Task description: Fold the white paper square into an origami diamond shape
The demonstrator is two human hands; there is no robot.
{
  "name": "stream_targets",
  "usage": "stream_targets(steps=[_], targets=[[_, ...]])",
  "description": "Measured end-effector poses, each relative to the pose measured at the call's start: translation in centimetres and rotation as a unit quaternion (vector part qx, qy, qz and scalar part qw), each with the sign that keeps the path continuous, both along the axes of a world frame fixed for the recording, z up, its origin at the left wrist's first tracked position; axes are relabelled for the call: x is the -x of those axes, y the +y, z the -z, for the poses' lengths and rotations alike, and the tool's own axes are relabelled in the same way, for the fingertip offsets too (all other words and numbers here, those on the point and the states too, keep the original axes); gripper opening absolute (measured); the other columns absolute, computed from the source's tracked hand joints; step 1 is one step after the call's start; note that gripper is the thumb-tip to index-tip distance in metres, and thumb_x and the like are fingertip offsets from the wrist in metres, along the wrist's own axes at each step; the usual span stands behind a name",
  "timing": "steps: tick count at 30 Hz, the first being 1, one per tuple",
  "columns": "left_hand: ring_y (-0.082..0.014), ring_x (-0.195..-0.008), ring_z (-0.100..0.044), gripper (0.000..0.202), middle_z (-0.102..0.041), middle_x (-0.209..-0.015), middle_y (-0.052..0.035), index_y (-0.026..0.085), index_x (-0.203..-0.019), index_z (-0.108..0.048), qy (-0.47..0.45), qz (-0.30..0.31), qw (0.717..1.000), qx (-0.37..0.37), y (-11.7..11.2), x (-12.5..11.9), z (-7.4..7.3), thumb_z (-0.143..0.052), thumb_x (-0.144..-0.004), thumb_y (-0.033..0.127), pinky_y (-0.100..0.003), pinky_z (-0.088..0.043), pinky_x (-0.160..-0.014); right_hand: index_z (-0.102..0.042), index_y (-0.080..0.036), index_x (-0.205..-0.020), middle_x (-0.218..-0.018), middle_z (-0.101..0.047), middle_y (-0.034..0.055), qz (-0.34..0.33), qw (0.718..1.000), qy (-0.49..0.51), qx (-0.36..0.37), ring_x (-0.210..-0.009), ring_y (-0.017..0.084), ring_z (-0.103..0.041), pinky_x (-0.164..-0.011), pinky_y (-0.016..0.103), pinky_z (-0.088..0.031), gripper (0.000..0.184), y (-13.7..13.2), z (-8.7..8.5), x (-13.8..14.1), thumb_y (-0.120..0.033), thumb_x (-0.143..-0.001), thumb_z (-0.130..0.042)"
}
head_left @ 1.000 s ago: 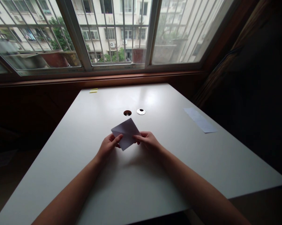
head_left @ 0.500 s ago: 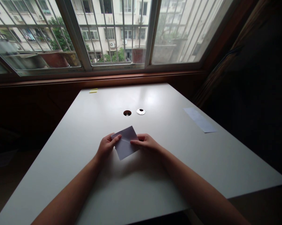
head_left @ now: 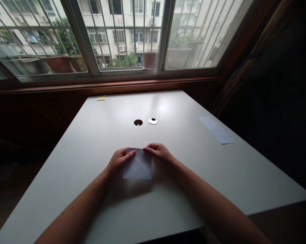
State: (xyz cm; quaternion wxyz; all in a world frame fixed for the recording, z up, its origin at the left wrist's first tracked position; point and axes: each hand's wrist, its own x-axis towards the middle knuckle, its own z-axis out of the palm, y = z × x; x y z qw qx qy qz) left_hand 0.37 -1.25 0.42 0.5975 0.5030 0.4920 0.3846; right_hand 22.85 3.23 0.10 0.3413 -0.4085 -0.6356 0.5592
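Note:
A small folded square of white paper (head_left: pixel 138 168) with a diagonal crease lies flat on the white table (head_left: pixel 97 142), in front of me near the middle. My left hand (head_left: pixel 119 161) pinches its upper left corner, thumb on top. My right hand (head_left: pixel 159 154) pinches the upper right corner, fingers curled over the top edge. Both forearms reach in from the near edge.
Beyond the paper the table has a round cable hole (head_left: pixel 138 122) and its white cap (head_left: pixel 153 121) beside it. A strip of white paper (head_left: pixel 217 130) lies at the right edge, a small yellow note (head_left: pixel 101 98) at the far left corner. A barred window spans the back.
The paper was held up and tilted like a diamond; both hands have turned it square and laid it down flat on the table, closer to me.

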Motion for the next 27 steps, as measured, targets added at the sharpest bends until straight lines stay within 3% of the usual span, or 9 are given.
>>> stream_targets(steps=[6, 13, 20, 27], targets=[[-0.0119, -0.054, -0.054, 0.040, -0.065, -0.070, -0.0011, 0.015, -0.088, -0.068, -0.013, -0.031, 0.999, -0.009, 0.1, -0.2, -0.1, -0.070, -0.076, 0.053, -0.020, -0.038, -0.050, -0.074, -0.016, -0.080, -0.065, -0.062, 0.0008, 0.008, 1.000, 0.025, 0.016, -0.061, 0.013, -0.054, -0.061, 0.026, -0.043, 0.038, 0.2, 0.4, 0.0, -0.053, -0.070, -0.076], [-0.0120, -0.060, -0.054, 0.036, -0.063, -0.070, -0.0005, 0.015, -0.082, -0.069, 0.020, -0.070, 0.995, -0.063, 0.7, 0.1, 0.0, -0.069, -0.078, 0.051, -0.020, -0.039, -0.052, -0.073, -0.017, -0.079, -0.066, -0.063, 0.0010, 0.074, 0.997, 0.035, -0.011, -0.061, 0.013, -0.053, -0.059, 0.026, -0.043, 0.037, 0.5, 0.3, -0.5, -0.053, -0.072, -0.074], [-0.0188, -0.070, -0.067, 0.039, -0.068, -0.081, -0.0060, 0.014, -0.090, -0.067, -0.002, -0.026, 0.999, -0.037, 0.7, 0.2, -0.3, -0.072, -0.077, 0.050, -0.026, -0.053, -0.060, -0.073, -0.016, -0.082, -0.067, -0.063, 0.0020, 0.171, 0.981, 0.086, -0.023, -0.061, 0.013, -0.052, -0.060, 0.027, -0.044, 0.040, 1.0, 0.8, -0.9, -0.054, -0.071, -0.074], [-0.0167, -0.061, -0.067, 0.040, -0.069, -0.066, -0.0046, 0.013, -0.089, -0.068, -0.016, -0.127, 0.990, -0.061, 0.9, 0.3, 0.2, -0.075, -0.074, 0.050, -0.027, -0.054, -0.060, -0.073, -0.016, -0.084, -0.067, -0.064, 0.0025, 0.181, 0.980, 0.086, -0.018, -0.061, 0.014, -0.055, -0.060, 0.029, -0.046, 0.042, 1.0, 0.9, -0.7, -0.055, -0.070, -0.075]])
